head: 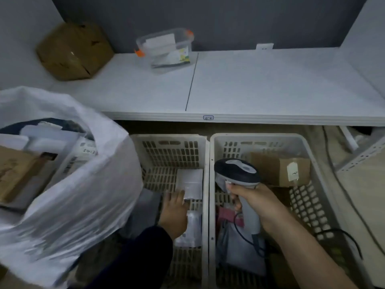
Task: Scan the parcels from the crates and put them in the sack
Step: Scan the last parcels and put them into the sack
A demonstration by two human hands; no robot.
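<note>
Two beige slotted crates stand on the floor under the table: the left crate (166, 151) and the right crate (308, 205). My left hand (174, 211) reaches into the left crate, fingertips on the near edge of a small white wrapped parcel (190, 180); whether it grips the parcel is unclear. Another pale parcel (192, 230) lies nearer me. My right hand (252, 199) holds a barcode scanner (236, 172) over the right crate, which contains a cardboard box (279, 168) and a grey bag parcel (239, 251). The big white sack (83, 201) on the left holds several parcels.
A white table (250, 84) spans the back, carrying a brown cardboard box (73, 51) and a clear plastic tub (166, 49) with orange clips. Cables (341, 232) run along the floor on the right beside a perforated metal shelf frame (362, 155).
</note>
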